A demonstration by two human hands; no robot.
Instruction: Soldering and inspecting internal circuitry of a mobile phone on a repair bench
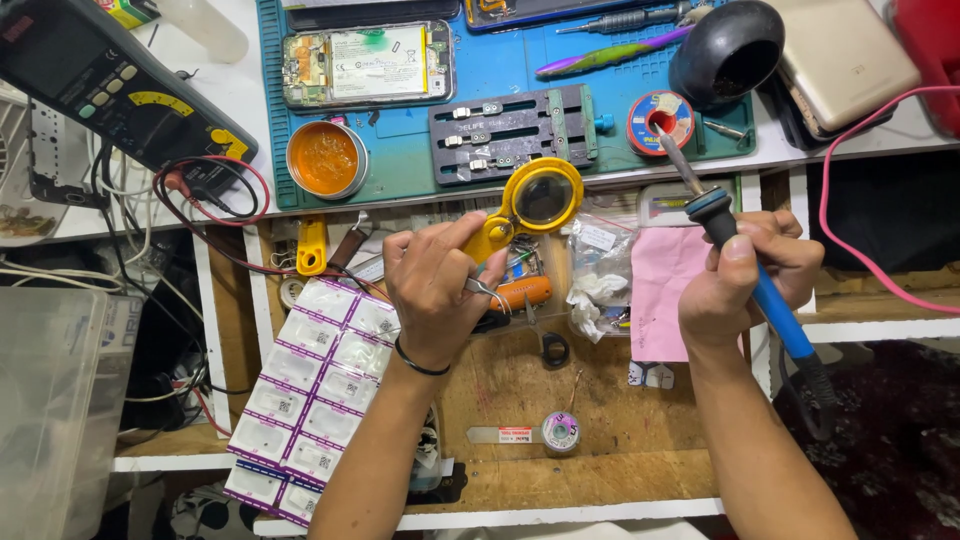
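The blue work mat (500, 70) is lying across the upper middle of the frame, and on it an opened phone (368, 63) is showing its battery at the upper left of the mat. A dark multimeter (120, 90) is sitting in the upper left corner, with red and black leads curling below it. A sheet of white packets with purple edges (310, 390) is lying in the lower left part, on the wooden drawer (600, 420).

The left hand (437, 285) is staying in the centre of the frame. It is closed around the yellow handle of a magnifying glass (540, 198), whose round lens is standing just above the fingers, and thin metal tweezers (487, 291) are also sticking out of this grip.

The right hand (745, 275) is at the right of the centre, gripping a soldering iron with a blue handle (740, 260). Its metal tip is pointing up and to the left, near a red solder spool (660, 122).

A round tin of orange flux (326, 159) is resting on the lower left edge of the mat. A small spool of wire (560, 432) is lying low on the drawer.
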